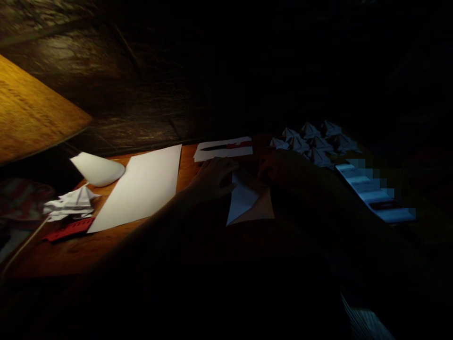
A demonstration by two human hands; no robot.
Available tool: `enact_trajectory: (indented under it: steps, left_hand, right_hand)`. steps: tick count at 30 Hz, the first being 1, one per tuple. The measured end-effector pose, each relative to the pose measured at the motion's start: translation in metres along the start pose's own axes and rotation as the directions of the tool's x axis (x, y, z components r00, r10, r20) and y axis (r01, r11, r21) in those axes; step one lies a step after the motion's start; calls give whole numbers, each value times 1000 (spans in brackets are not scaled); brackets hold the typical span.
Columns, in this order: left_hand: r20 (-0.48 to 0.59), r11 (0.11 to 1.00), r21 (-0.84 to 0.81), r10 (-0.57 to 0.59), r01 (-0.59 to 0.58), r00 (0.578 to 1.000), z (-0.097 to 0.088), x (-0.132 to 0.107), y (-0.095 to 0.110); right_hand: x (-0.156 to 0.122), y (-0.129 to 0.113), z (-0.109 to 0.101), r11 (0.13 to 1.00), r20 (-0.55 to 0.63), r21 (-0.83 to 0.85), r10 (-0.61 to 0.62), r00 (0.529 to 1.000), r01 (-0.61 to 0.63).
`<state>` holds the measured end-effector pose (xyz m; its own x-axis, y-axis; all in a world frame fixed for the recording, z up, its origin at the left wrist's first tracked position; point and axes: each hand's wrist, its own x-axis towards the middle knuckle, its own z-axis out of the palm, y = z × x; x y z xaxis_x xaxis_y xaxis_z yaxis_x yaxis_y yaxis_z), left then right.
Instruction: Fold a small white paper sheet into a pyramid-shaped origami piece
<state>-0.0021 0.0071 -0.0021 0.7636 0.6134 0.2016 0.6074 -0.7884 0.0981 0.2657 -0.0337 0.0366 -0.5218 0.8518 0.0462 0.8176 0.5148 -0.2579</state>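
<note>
The scene is very dark. My left hand (pixel 215 178) rests on the wooden table (pixel 71 255) with fingers bent, touching the left upper edge of a partly folded white paper (pixel 244 200). My right hand (pixel 279 167) lies on the same paper's upper right part, fingers curled down onto it. The folded paper shows a diagonal crease and a pointed flap. Both forearms reach in from the bottom of the view.
A flat white sheet (pixel 141 186) lies left of my hands. Beyond it sit a curled paper (pixel 97 169), a crumpled folded piece (pixel 71 203) and a red ruler (pixel 69 230). Scissors on a paper (pixel 226 147) lie behind. Several folded paper shapes (pixel 313 140) cluster at right beside a striped strip (pixel 371 193).
</note>
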Motion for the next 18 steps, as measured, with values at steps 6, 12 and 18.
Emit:
enact_trajectory:
  steps: [6,12,18]
  left_hand:
    - [-8,1000,-13,-7,7,1000,1,-1,-1]
    - [7,1000,-16,1,-1,1000,-1,0,0]
    - [5,999,-21,-26,26,1000,-3,-1,2]
  right_hand:
    - [-7,-5,-6,1000,19,-18,12,1000,-12]
    - [-12,-5,-13,998,101,-21,54,993,-52]
    - [-15,2,-16,997,156,-13,77,985,-76]
